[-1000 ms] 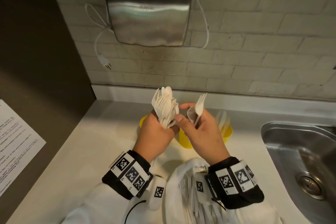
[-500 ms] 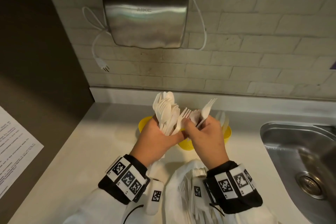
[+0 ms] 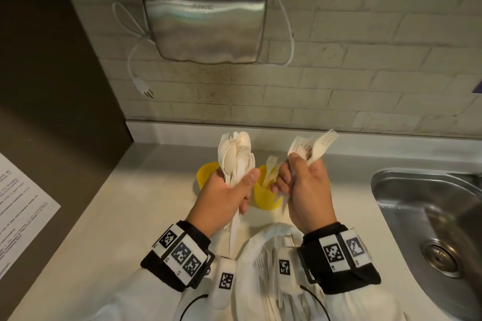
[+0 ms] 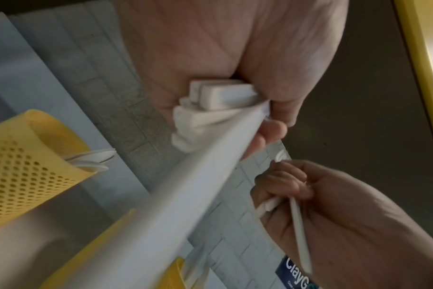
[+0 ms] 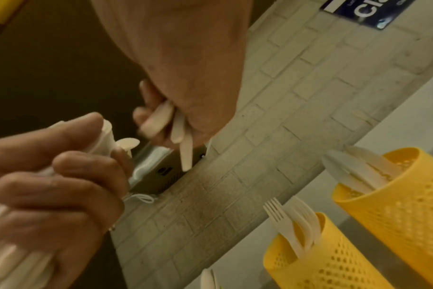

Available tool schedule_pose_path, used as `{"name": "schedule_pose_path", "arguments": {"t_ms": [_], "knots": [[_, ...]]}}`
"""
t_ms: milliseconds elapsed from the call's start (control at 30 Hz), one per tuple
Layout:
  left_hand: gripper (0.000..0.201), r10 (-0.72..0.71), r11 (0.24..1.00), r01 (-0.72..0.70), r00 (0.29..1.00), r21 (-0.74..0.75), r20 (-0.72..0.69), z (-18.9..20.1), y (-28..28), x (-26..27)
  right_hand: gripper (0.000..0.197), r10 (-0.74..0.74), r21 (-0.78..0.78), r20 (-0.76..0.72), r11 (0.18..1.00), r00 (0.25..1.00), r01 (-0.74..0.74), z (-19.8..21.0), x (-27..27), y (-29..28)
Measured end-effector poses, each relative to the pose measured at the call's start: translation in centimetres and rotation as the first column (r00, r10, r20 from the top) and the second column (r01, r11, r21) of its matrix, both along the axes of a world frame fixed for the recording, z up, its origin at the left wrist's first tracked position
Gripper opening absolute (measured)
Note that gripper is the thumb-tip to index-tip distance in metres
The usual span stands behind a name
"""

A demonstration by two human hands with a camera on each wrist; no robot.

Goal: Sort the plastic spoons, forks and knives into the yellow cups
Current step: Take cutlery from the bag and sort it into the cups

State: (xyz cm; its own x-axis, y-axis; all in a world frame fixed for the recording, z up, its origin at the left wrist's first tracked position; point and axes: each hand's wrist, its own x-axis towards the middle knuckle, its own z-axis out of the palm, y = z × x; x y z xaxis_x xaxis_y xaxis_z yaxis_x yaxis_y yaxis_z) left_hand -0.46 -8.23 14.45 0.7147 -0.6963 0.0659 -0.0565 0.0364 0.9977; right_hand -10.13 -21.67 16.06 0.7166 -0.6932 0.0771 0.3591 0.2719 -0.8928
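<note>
Hands now parted since half a second ago, right hand [image 3: 307, 190] drawn away to the right with forks [image 3: 311, 147].

Left hand [image 3: 224, 198] clenched round mixed bundle of spoons and forks [image 3: 237, 156], heads up, above counter [image 3: 104, 216]. Right hand grasping a few forks, tines up. Middle yellow cup [image 5: 319, 260] holding forks; right yellow cup [image 5: 405, 197] holding knives; left yellow cup [image 3: 206, 172] partly hidden behind left hand. More cutlery lying in white bag [image 3: 260, 255] near wrists. Steel sink [image 3: 417, 216] at right.

Matt white plastic forks [image 3: 311, 147], perforated yellow plastic cups [image 5: 326, 260], brushed-metal sink [image 3: 407, 206].
</note>
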Motion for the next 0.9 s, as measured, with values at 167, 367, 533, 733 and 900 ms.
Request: {"name": "schedule_pose_path", "arguments": {"t_ms": [167,367,533,733,900], "knots": [[0.059,-0.045,0.999,0.045,0.999,0.011,0.012,0.2,0.1,0.1,0.023,0.113,-0.281,-0.158,0.947,0.981,-0.155,0.1,-0.6,0.4],[0.025,-0.073,0.996,0.077,0.994,0.047,-0.079,-0.2,-0.2,0.0,0.036,0.216,-0.258,-0.273,0.922,0.937,-0.288,0.7,-0.5,-0.4],[0.019,-0.153,0.978,0.152,0.988,0.144,-0.004,-0.9,-0.2,-0.4,0.023,0.226,-0.262,-0.393,0.902,0.892,-0.344,-0.1,0.0,-1.7],[0.021,-0.189,0.978,0.196,0.977,0.067,-0.098,-1.3,-0.3,-0.5,0.045,0.152,-0.39,-0.357,0.872,0.922,-0.295,-1.2,0.0,-2.1],[0.019,-0.099,0.99,0.11,0.987,0.083,-0.127,-1.3,-0.7,-0.9,0.04,-0.002,-0.456,-0.317,0.877,0.948,-0.151,-2.0,0.7,-1.3]]}}
